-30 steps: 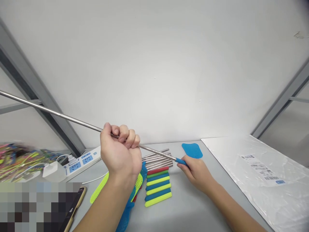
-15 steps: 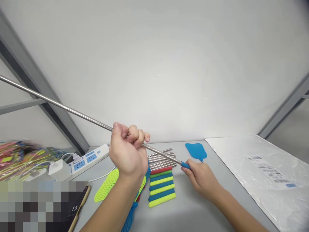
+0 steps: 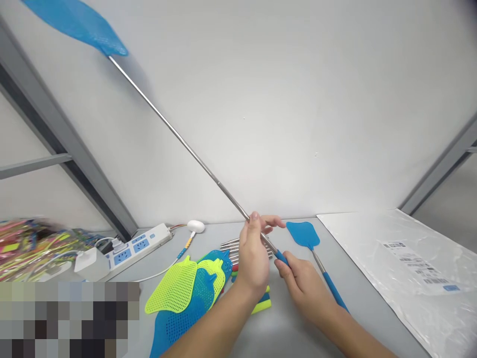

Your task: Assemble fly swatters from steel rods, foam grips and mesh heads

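Note:
A long telescopic fly swatter (image 3: pixel 175 133) slants across the view, its blue head (image 3: pixel 80 25) raised at the upper left. Low on its metal rod, my left hand (image 3: pixel 257 248) is closed around it, the thumb laid along the rod and some fingers extended. My right hand (image 3: pixel 307 281) grips the blue handle at the lower end. Just beyond that hand lies another blue fly swatter (image 3: pixel 303 233) with a short rod. Behind my left hand, metal rods (image 3: pixel 233 246) with coloured handles (image 3: pixel 263 307) are partly hidden. Loose yellow-green swatter heads (image 3: pixel 173 286) and blue swatter heads (image 3: pixel 186 315) overlap beside my left forearm.
A white power strip (image 3: pixel 143 241) with plugged-in adapters stands at the left, near a small white device (image 3: pixel 196 226) on a cable. Colourful packaged items (image 3: pixel 33 248) are heaped at the far left. A white plastic mailing bag (image 3: pixel 395 258) covers the right side of the table.
My left hand has slid down the rod towards the handle. The rod now tilts more steeply, and its blue head has come into view. More loose swatter heads are uncovered.

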The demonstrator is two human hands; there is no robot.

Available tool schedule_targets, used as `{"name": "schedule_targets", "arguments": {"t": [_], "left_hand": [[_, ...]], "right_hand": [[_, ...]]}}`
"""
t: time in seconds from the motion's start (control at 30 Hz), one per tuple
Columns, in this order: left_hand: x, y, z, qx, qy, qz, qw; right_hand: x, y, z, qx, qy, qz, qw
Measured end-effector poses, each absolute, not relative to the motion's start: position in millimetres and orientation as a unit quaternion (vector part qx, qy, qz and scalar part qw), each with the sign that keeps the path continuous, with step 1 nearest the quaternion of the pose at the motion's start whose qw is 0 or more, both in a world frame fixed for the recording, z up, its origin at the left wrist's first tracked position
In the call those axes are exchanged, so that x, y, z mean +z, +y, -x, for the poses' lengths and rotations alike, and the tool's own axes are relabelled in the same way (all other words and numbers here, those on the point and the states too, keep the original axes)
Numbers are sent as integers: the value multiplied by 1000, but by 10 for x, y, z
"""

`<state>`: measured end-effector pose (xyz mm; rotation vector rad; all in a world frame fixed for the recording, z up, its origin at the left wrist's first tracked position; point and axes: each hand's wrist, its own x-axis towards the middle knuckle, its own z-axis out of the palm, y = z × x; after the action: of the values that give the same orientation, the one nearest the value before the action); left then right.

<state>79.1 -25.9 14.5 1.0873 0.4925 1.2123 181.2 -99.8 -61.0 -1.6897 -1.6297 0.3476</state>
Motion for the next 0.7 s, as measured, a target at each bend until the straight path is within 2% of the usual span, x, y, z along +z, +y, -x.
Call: {"name": "schedule_targets", "arguments": {"t": [0.3, 0.7], "left_hand": [[185, -169, -716, 473, 238, -522, 668], [678, 317, -189, 663, 155, -371, 632]], "right_hand": [[-611, -974, -1891, 140, -625, 653, 404], [-661, -909, -2129, 104, -659, 663, 341]]}}
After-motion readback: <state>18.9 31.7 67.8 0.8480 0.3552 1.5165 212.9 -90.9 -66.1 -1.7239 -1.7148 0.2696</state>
